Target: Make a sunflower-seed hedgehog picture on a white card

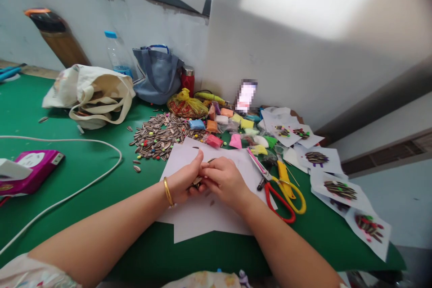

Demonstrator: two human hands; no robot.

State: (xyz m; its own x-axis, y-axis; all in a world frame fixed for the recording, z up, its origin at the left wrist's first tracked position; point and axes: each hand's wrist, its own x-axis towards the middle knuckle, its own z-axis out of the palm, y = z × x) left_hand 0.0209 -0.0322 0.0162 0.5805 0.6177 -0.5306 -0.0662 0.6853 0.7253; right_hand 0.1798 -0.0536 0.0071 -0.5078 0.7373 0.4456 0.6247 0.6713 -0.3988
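My left hand (pixel 185 182), with a gold bangle at the wrist, is cupped palm up over the white paper (pixel 192 227). Striped sunflower seeds (pixel 196 182) show between its palm and fingers. My right hand (pixel 227 181) meets it from the right, fingertips bent together against the left fingers; what they pinch is hidden. A pile of sunflower seeds (pixel 157 132) mixed with small coloured balls lies just beyond the paper. Soft clay packets (pixel 213 140) in many colours sit behind the hands.
Scissors (pixel 276 184) and a yellow cutter (pixel 285 177) lie right of the paper. Decorated seed pictures (pixel 340 189) line the right edge. A phone (pixel 246 96) leans on the wall. Bags (pixel 97 94), a bottle (pixel 118 56), a white cable (pixel 91 182) and a purple box (pixel 37 171) are leftward.
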